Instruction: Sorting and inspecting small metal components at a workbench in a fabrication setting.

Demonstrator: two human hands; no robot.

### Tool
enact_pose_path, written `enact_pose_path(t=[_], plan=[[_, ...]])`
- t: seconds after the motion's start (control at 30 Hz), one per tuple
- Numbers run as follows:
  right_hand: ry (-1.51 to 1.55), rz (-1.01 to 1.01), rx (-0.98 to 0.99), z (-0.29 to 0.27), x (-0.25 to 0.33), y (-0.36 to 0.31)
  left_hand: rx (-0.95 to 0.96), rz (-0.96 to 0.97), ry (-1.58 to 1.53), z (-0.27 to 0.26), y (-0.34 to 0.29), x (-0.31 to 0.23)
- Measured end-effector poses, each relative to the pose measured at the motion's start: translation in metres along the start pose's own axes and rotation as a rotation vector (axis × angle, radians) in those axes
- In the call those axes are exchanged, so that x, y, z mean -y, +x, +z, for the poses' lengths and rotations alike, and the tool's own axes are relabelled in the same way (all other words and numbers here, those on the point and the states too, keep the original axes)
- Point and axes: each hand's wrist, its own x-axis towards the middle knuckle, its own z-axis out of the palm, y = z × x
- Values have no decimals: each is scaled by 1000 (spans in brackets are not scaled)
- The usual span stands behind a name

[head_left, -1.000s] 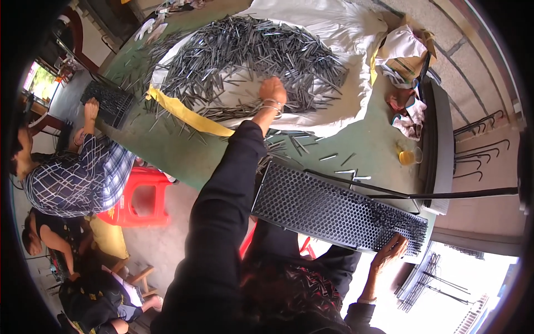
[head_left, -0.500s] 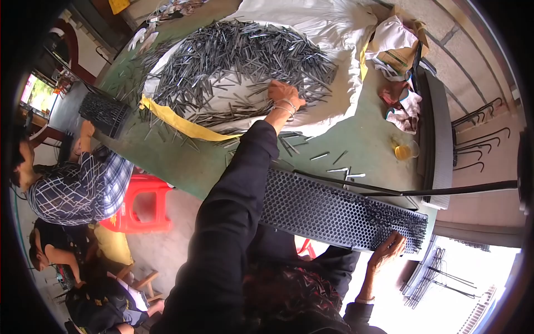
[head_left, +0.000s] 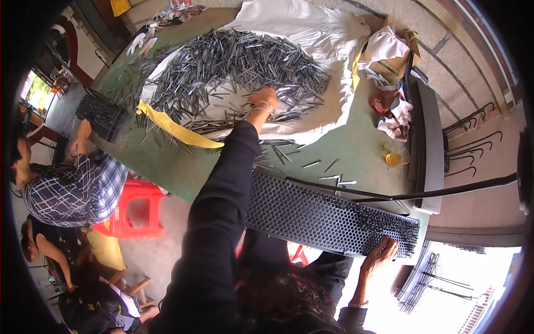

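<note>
A heap of thin dark metal strips (head_left: 239, 61) lies on a white cloth (head_left: 328, 119) spread over the green table. My left hand (head_left: 264, 99) reaches to the near side of the heap, fingers curled down among the strips; what they grip is hidden. Close in front of me, a long black tray full of round holes (head_left: 303, 206) slants down to the right. Dark pieces (head_left: 397, 228) stand packed in its right end. At that end's near edge, my right hand (head_left: 381, 253) is closed with its fingertips against the tray, and anything between them is too small to make out.
A black bar (head_left: 445, 195) crosses beyond the tray. A cup of yellow liquid (head_left: 394, 158), crumpled gloves (head_left: 395, 119) and a carton (head_left: 395, 61) are on the right. To the left, a person handles another tray (head_left: 103, 116) near a red stool (head_left: 139, 211). Loose strips (head_left: 311, 163) lie nearby.
My left hand has shifted left along the heap's near side. The right hand stays at the tray's right end. The whole view has moved slightly.
</note>
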Motion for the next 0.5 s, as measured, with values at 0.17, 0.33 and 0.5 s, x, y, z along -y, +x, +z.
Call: enact_pose_path(t=[0.17, 0.33, 0.5], plan=[[-14, -29, -15, -3, 3, 1, 86, -62, -799, -15, -2, 48], [31, -42, -43, -7, 5, -3, 18, -203, -1256, -7, -7, 59], [306, -142, -60, -19, 64, 0, 390, -244, -1935, 7, 11, 86]])
